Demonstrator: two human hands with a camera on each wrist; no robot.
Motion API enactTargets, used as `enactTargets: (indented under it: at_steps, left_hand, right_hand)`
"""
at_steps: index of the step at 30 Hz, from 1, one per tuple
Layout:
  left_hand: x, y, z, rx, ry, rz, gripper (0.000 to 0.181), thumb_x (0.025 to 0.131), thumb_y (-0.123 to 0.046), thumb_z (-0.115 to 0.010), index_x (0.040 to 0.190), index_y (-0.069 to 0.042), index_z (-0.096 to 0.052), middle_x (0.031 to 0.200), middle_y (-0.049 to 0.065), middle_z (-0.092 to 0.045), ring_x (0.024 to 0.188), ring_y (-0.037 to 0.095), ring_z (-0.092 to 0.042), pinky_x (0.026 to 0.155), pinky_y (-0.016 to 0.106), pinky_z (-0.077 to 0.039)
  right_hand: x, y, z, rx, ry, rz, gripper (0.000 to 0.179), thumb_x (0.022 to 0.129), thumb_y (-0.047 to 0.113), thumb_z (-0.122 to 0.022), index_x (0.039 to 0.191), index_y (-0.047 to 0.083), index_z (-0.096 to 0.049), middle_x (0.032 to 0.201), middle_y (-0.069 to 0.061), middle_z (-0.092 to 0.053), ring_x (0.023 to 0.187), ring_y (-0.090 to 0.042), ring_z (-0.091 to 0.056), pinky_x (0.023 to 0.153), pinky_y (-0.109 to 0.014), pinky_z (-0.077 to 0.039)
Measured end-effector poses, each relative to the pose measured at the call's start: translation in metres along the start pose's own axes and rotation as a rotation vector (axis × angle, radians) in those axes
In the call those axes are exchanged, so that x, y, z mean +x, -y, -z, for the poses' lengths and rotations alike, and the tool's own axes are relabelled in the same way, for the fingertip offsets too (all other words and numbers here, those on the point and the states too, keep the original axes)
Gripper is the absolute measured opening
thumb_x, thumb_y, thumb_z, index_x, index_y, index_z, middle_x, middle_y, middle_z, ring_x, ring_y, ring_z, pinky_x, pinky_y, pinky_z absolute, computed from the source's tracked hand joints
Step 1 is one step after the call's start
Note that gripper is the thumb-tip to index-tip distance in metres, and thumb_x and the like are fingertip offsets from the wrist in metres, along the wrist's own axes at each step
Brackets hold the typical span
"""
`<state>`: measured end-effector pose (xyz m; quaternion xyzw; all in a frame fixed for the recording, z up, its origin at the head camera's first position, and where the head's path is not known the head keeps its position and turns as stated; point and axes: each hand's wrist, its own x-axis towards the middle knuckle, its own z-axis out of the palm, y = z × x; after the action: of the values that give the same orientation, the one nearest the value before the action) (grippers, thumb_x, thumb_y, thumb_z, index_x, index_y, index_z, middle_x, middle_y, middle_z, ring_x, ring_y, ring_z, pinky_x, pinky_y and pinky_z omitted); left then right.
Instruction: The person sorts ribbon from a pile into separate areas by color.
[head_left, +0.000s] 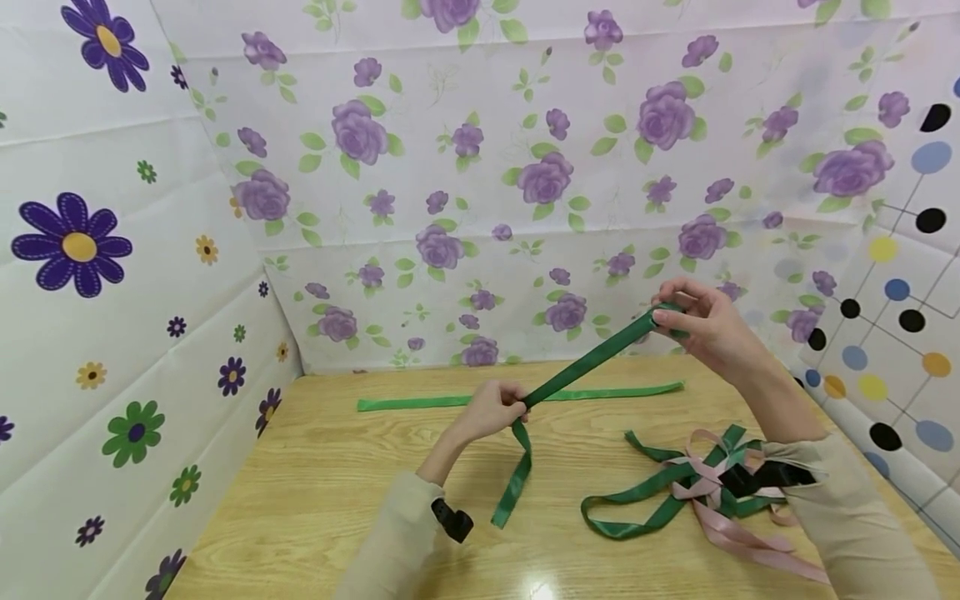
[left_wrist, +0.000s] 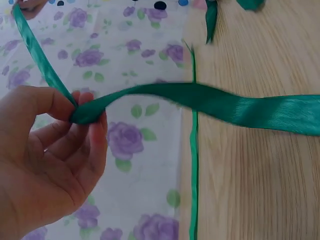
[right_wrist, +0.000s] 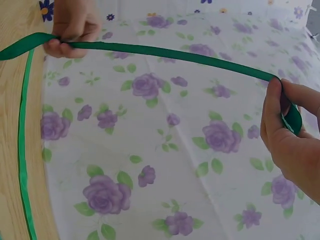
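A dark green satin ribbon [head_left: 592, 360] stretches on a slant between both hands, above the table. My left hand [head_left: 489, 411] pinches it between thumb and fingers, low and left; a loose tail hangs down from there. Higher up on the right, my right hand [head_left: 708, 327] pinches the other part, and in the right wrist view a short end [right_wrist: 292, 120] curls inside the fingers. In the left wrist view, the ribbon folds at the left fingertips [left_wrist: 86, 112] and its tail runs off to the right. A lighter green ribbon [head_left: 630, 392] lies flat behind the left hand.
Under the right forearm lies a tangled pile of dark green ribbon [head_left: 637, 529] and pink ribbon [head_left: 738, 533]. The wooden table [head_left: 300, 492] meets a floral cloth wall [head_left: 420, 317] at the back. Patterned cloths hang on both sides.
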<state>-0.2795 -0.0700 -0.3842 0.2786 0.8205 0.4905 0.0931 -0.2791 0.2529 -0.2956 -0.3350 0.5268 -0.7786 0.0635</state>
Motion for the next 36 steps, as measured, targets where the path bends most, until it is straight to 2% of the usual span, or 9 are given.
enactTargets:
  at_steps: [3, 8, 12, 15, 20, 25, 28, 32, 36]
  left_hand:
    - [0.002, 0.024, 0.006, 0.037, -0.021, 0.012, 0.015, 0.089, 0.003, -0.048, 0.082, 0.005, -0.061, 0.076, 0.025, -0.065, 0.067, 0.035, -0.062, 0.050, 0.020, -0.040]
    - [0.002, 0.066, 0.021, 0.042, -0.035, 0.048, 0.015, 0.090, 0.000, -0.048, 0.085, 0.003, -0.062, 0.077, 0.024, -0.065, 0.059, 0.018, -0.061, 0.053, 0.025, -0.048]
    - [-0.007, 0.081, 0.038, 0.073, -0.018, 0.092, 0.017, 0.091, -0.002, -0.047, 0.091, 0.003, -0.063, 0.083, 0.027, -0.064, 0.061, 0.018, -0.059, 0.056, 0.027, -0.048]
    - [-0.014, 0.089, 0.049, 0.104, -0.017, 0.135, 0.018, 0.091, -0.002, -0.047, 0.095, 0.005, -0.063, 0.086, 0.029, -0.064, 0.062, 0.018, -0.059, 0.058, 0.028, -0.047]
    - [-0.025, 0.104, 0.069, 0.112, -0.033, 0.190, 0.018, 0.091, -0.002, -0.048, 0.098, 0.008, -0.061, 0.086, 0.029, -0.064, 0.066, 0.028, -0.063, 0.059, 0.037, -0.052]
    - [-0.037, 0.120, 0.089, 0.056, -0.017, 0.225, 0.022, 0.094, -0.006, -0.046, 0.104, 0.007, -0.061, 0.091, 0.031, -0.063, 0.078, 0.040, -0.063, 0.068, 0.048, -0.052]
    - [-0.043, 0.130, 0.099, -0.037, -0.013, 0.243, 0.025, 0.095, -0.010, -0.048, 0.107, 0.008, -0.061, 0.097, 0.033, -0.062, 0.087, 0.046, -0.061, 0.076, 0.051, -0.051]
    - [-0.050, 0.143, 0.107, -0.189, -0.065, 0.302, 0.028, 0.093, -0.015, -0.054, 0.111, 0.005, -0.059, 0.102, 0.030, -0.063, 0.095, 0.045, -0.060, 0.086, 0.052, -0.047]
    - [-0.054, 0.151, 0.111, -0.258, -0.111, 0.319, 0.030, 0.092, -0.018, -0.055, 0.113, 0.003, -0.056, 0.108, 0.028, -0.062, 0.096, 0.039, -0.062, 0.088, 0.055, -0.045]
  right_hand:
    - [-0.003, 0.003, 0.006, 0.067, -0.016, 0.019, 0.029, 0.091, -0.017, -0.035, 0.101, 0.002, -0.055, 0.098, -0.006, -0.061, 0.084, -0.013, -0.064, 0.078, -0.023, -0.053]
    - [-0.008, 0.001, 0.025, 0.115, -0.057, -0.001, 0.030, 0.092, -0.014, -0.032, 0.103, 0.003, -0.054, 0.098, -0.007, -0.061, 0.084, -0.014, -0.062, 0.078, -0.024, -0.053]
    - [-0.013, -0.006, 0.042, 0.080, -0.136, -0.045, 0.028, 0.093, -0.011, -0.034, 0.105, 0.004, -0.055, 0.097, -0.005, -0.061, 0.081, -0.014, -0.062, 0.075, -0.024, -0.053]
    - [-0.018, -0.014, 0.055, 0.027, -0.227, -0.091, 0.024, 0.093, -0.007, -0.041, 0.107, 0.005, -0.056, 0.097, -0.004, -0.060, 0.080, -0.014, -0.062, 0.073, -0.025, -0.054]
    - [-0.023, -0.028, 0.071, -0.065, -0.379, -0.213, 0.022, 0.090, 0.001, -0.053, 0.110, 0.010, -0.058, 0.096, -0.001, -0.061, 0.080, -0.015, -0.061, 0.074, -0.025, -0.053]
    - [-0.029, -0.049, 0.086, -0.106, -0.449, -0.328, 0.021, 0.089, 0.005, -0.056, 0.108, 0.014, -0.061, 0.095, 0.002, -0.062, 0.083, -0.013, -0.062, 0.078, -0.024, -0.053]
    - [-0.034, -0.066, 0.095, -0.090, -0.447, -0.363, 0.019, 0.090, 0.003, -0.054, 0.106, 0.014, -0.060, 0.096, 0.001, -0.060, 0.084, -0.012, -0.063, 0.078, -0.023, -0.053]
    - [-0.040, -0.087, 0.105, -0.080, -0.465, -0.415, 0.017, 0.091, 0.004, -0.053, 0.102, 0.014, -0.060, 0.097, 0.001, -0.057, 0.082, -0.011, -0.063, 0.078, -0.023, -0.053]
    - [-0.045, -0.103, 0.113, -0.155, -0.467, -0.474, 0.016, 0.090, 0.006, -0.055, 0.104, 0.013, -0.058, 0.094, 0.002, -0.059, 0.081, -0.011, -0.063, 0.077, -0.024, -0.053]
